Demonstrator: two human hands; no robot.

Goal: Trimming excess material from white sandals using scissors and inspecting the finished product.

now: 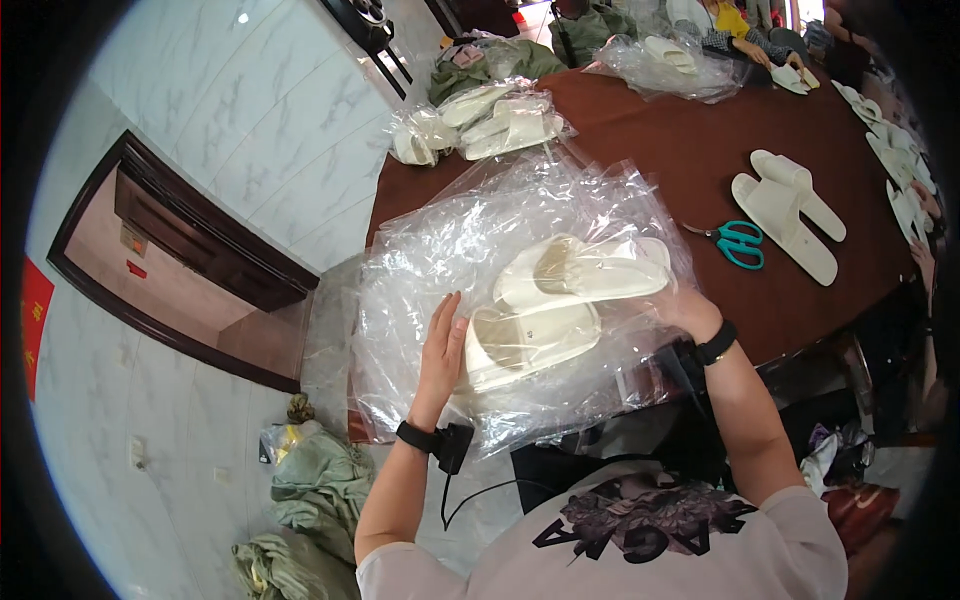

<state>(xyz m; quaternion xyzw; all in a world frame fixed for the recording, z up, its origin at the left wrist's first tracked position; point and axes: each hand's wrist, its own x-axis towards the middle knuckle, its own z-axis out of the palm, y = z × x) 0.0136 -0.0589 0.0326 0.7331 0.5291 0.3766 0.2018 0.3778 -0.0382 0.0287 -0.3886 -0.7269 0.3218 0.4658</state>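
Note:
Two cream slippers lie side by side on a pile of clear plastic bags [410, 270]; the upper slipper [610, 275] partly overlaps the lower slipper [535, 345]. Clear film seems to cover parts of them; whether they are fully inside a bag I cannot tell. My left hand [440, 350] rests at the left end of the lower slipper, its fingers stretched out and holding nothing. At the right end of the upper slipper is my right hand [688, 308], touching the plastic, its fingertips hidden by film and glare.
Teal-handled scissors [738, 245] and another slipper pair [790, 215] lie to the right on the brown table [650, 120]. Bagged slippers [510, 125] sit at the far left edge. Across the table a person's hands [765, 55] handle a slipper. Green sacks [315, 475] stand on the floor.

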